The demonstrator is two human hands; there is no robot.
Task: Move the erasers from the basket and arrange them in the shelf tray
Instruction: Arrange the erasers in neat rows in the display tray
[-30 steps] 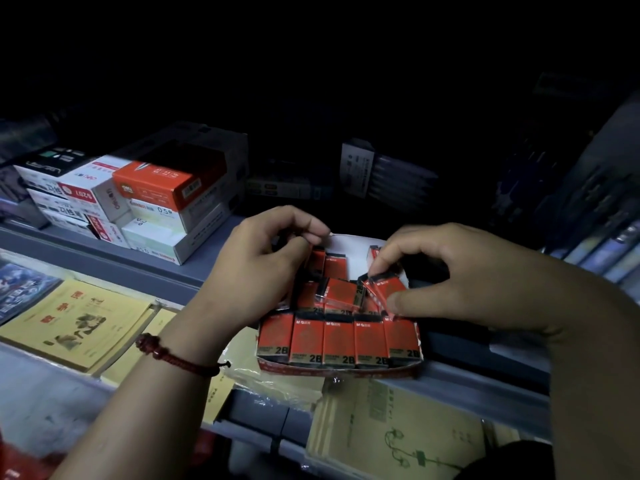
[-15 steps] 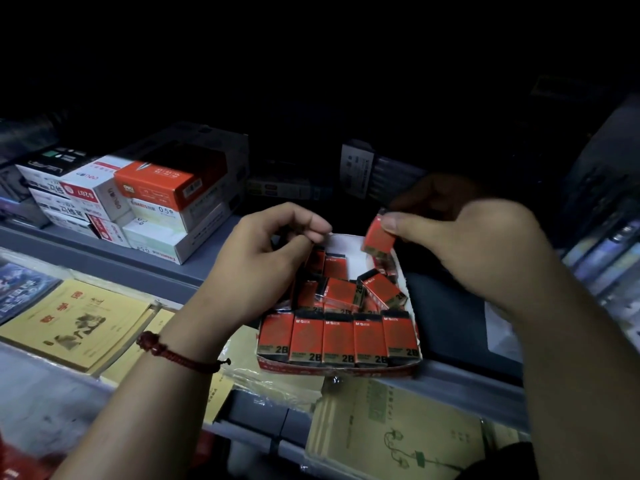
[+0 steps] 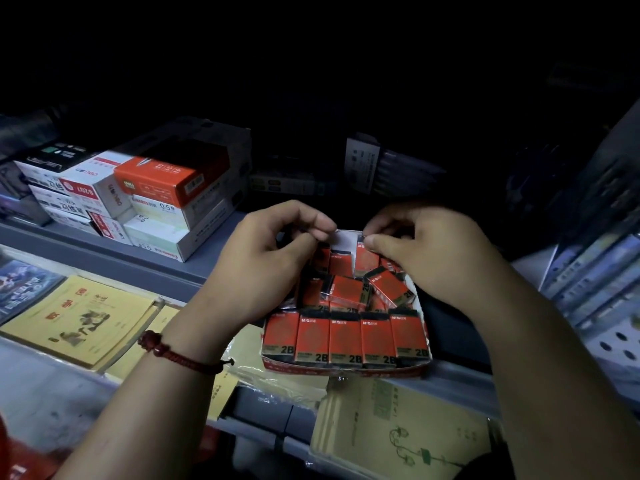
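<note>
A red cardboard shelf tray (image 3: 346, 370) sits on the grey shelf and holds several red 2B erasers. A neat front row of erasers (image 3: 344, 339) stands upright; behind it others lie loose and tilted (image 3: 389, 287). My right hand (image 3: 426, 252) pinches one red eraser (image 3: 365, 256) upright at the tray's back row, against the white back flap. My left hand (image 3: 263, 268), with a red bead bracelet on the wrist, is at the tray's back left corner, thumb and forefinger pinched together; what they hold is hidden. The basket is not in view.
Stacked white and orange stationery boxes (image 3: 152, 199) stand on the shelf to the left. Yellow exercise books (image 3: 76, 318) lie on the lower shelf at left, more (image 3: 398, 420) below the tray. Pen packs (image 3: 374, 168) stand in the dark behind. Plastic folders (image 3: 595, 275) lean at right.
My right hand lifted an eraser out of the loose pile, raised it, then brought it down into the tray's back row. My left hand stayed at the back left corner.
</note>
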